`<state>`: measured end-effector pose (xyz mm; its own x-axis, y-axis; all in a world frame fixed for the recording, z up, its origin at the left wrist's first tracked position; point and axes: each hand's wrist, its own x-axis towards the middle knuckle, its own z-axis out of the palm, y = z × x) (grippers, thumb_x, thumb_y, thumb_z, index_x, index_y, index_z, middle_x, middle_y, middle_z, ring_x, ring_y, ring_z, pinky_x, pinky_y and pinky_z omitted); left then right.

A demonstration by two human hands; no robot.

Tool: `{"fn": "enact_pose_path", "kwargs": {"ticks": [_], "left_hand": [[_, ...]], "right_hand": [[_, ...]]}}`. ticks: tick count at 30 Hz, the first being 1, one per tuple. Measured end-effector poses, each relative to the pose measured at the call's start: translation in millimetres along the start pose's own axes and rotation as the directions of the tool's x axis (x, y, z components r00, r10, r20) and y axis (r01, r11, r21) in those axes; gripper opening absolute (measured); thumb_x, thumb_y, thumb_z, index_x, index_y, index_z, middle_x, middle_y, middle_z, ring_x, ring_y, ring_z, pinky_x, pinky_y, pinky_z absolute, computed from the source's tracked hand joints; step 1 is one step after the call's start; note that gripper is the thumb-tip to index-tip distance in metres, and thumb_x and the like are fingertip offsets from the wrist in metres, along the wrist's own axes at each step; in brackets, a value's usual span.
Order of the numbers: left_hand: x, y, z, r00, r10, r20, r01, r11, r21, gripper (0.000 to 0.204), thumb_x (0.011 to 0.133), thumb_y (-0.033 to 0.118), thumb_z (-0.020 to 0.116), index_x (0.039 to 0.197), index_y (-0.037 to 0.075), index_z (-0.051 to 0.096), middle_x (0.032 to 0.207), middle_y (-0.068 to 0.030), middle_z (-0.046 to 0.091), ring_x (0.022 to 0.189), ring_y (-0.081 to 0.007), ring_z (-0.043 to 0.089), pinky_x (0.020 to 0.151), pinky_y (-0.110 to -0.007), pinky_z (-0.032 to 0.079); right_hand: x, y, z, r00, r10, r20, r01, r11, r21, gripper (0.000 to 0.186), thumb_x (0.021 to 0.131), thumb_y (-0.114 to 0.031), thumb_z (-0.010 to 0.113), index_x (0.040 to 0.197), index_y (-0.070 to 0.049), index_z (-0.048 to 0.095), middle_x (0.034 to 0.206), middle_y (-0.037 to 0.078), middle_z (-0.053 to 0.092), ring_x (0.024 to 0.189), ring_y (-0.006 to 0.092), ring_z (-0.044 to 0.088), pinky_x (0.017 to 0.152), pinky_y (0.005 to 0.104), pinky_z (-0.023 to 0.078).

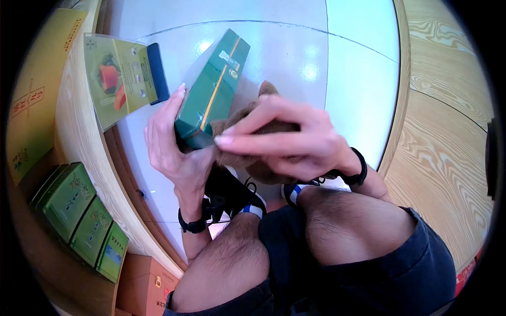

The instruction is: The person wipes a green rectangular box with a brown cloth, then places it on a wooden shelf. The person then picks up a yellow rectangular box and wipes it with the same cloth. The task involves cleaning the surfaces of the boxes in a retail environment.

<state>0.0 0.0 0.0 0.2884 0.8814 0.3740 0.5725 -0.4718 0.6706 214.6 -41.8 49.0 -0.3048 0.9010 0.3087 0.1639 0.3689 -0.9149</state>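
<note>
A long green box (221, 89) with a gold stripe and small labels is held at an angle above the tiled floor, between my knees and the display stand. My left hand (166, 139) grips the box by its near end, fingers along the left side. My right hand (292, 139) holds a bunched brown cloth (269, 166) against the box's near right corner, thumb and fingers pressed on the fabric. Part of the cloth sticks up above my fingers.
A clear sign holder (118, 79) stands by a wooden shelf edge (76, 79) at left, with a yellow box (39, 73) and several green boxes (68, 197). A brown carton (139, 279) sits below. A wooden cabinet (443, 142) borders the tiled floor (358, 79) at right.
</note>
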Motion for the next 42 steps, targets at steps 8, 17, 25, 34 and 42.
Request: {"fn": "enact_pose_path", "kwargs": {"ticks": [8, 17, 25, 34, 42], "left_hand": [[0.1, 5.9, -10.5, 0.967, 0.253, -0.008, -0.253, 0.966, -0.043, 0.048, 0.077, 0.008, 0.078, 0.122, 0.002, 0.063, 0.115, -0.0177, 0.073, 0.106, -0.0350, 0.071, 0.091, -0.045, 0.052], [-8.2, 3.2, -4.1, 0.957, 0.281, -0.069, -0.290, 0.920, -0.264, 0.044, 0.089, 0.017, 0.077, 0.125, 0.003, 0.057, 0.116, -0.0220, 0.071, 0.106, -0.0395, 0.070, 0.090, -0.055, 0.055], [-17.9, 14.7, -13.3, 0.936, -0.349, 0.035, 0.331, 0.848, -0.414, 0.075, 0.079, 0.023, 0.089, 0.134, -0.003, 0.046, 0.117, -0.0134, 0.061, 0.104, -0.0217, 0.062, 0.090, -0.034, 0.052], [7.4, 12.8, -16.8, 0.762, -0.601, 0.242, 0.621, 0.572, -0.536, 0.048, 0.094, 0.023, 0.072, 0.130, -0.002, 0.053, 0.118, -0.0113, 0.061, 0.108, -0.0176, 0.058, 0.098, -0.033, 0.045], [9.1, 12.9, -14.5, 0.513, -0.674, 0.531, 0.771, 0.091, -0.630, 0.061, 0.096, 0.025, 0.066, 0.144, 0.001, 0.038, 0.134, -0.0145, 0.050, 0.120, -0.0232, 0.058, 0.093, -0.038, 0.056]], "right_hand": [[-29.3, 40.2, -45.4, 0.854, 0.502, -0.133, -0.439, 0.835, 0.333, 0.022, 0.091, -0.005, 0.050, 0.094, 0.002, 0.071, 0.097, 0.008, 0.069, 0.093, 0.0153, 0.064, 0.087, 0.0286, 0.051], [-54.4, 75.5, -46.3, 0.368, 0.890, -0.269, -0.462, 0.426, 0.778, 0.035, 0.104, -0.027, 0.054, 0.108, 0.004, 0.069, 0.102, 0.010, 0.071, 0.092, 0.0141, 0.067, 0.087, 0.0285, 0.054], [-48.7, 80.1, -30.4, 0.378, 0.918, -0.125, -0.427, 0.292, 0.856, 0.044, 0.107, -0.034, 0.051, 0.127, 0.003, 0.063, 0.116, 0.011, 0.069, 0.103, 0.0166, 0.068, 0.094, 0.0306, 0.055], [-56.8, 82.0, -40.8, 0.555, 0.830, -0.046, -0.543, 0.404, 0.736, 0.052, 0.108, -0.038, 0.050, 0.137, 0.005, 0.058, 0.126, 0.015, 0.067, 0.111, 0.0166, 0.068, 0.099, 0.0299, 0.055], [-58.0, 80.5, -52.6, 0.535, 0.843, -0.054, -0.652, 0.453, 0.608, 0.051, 0.102, -0.033, 0.064, 0.135, 0.006, 0.060, 0.125, 0.013, 0.067, 0.111, 0.0157, 0.066, 0.098, 0.0300, 0.054]]}}
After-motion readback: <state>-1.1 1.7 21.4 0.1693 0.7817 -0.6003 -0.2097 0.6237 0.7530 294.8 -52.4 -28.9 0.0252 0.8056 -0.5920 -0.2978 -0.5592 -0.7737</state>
